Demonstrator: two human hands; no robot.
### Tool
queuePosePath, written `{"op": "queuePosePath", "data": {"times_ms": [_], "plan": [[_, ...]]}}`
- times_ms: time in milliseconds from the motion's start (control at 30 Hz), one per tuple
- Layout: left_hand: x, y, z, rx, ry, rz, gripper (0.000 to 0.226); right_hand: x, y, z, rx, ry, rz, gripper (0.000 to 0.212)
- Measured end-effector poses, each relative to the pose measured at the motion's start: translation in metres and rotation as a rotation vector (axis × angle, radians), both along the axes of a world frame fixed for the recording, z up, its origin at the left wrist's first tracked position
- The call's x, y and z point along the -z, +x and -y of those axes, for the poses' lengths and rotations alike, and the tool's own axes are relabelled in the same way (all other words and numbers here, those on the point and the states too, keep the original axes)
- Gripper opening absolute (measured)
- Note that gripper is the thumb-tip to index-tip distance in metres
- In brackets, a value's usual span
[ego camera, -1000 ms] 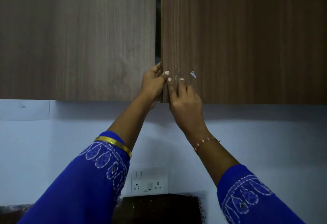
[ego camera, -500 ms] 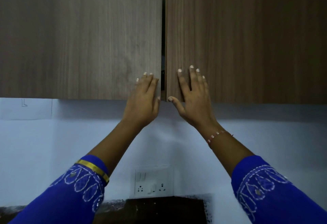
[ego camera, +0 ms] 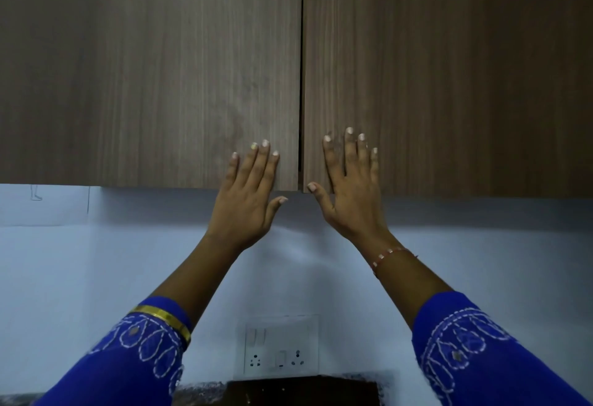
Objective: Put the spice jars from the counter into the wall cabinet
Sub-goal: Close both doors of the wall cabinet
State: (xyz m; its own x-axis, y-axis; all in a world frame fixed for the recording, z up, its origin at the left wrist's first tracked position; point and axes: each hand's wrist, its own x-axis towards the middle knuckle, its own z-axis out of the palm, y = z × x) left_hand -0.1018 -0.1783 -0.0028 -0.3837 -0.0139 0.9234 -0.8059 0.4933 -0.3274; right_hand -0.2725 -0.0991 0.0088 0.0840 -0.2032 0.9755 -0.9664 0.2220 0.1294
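The wall cabinet fills the upper half of the view, its two brown wood-grain doors closed with only a thin dark gap between them. My left hand lies flat with spread fingers on the bottom corner of the left door. My right hand lies flat the same way on the bottom corner of the right door. Both hands hold nothing. No spice jars are in view, and the cabinet's inside is hidden.
Below the cabinet is a pale blue wall with a white switch and socket plate. A dark strip of counter shows at the bottom edge. My blue embroidered sleeves cover both lower corners.
One second ago my fingers held the edges of the slightly open doors. The doors have since swung closed, and both hands now lie flat against their fronts, a little further apart.
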Motion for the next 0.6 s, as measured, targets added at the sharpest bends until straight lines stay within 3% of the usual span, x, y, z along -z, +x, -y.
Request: {"op": "queuePosePath", "data": {"times_ms": [233, 600], "plan": [[0.002, -0.004, 0.006, -0.003, -0.086, -0.042, 0.068, 0.0, -0.003, 0.013, 0.013, -0.024, -0.016, 0.075], [0.007, -0.014, 0.009, -0.008, -0.065, -0.121, 0.067, 0.002, -0.004, 0.018, 0.013, -0.038, -0.002, 0.072]]}}
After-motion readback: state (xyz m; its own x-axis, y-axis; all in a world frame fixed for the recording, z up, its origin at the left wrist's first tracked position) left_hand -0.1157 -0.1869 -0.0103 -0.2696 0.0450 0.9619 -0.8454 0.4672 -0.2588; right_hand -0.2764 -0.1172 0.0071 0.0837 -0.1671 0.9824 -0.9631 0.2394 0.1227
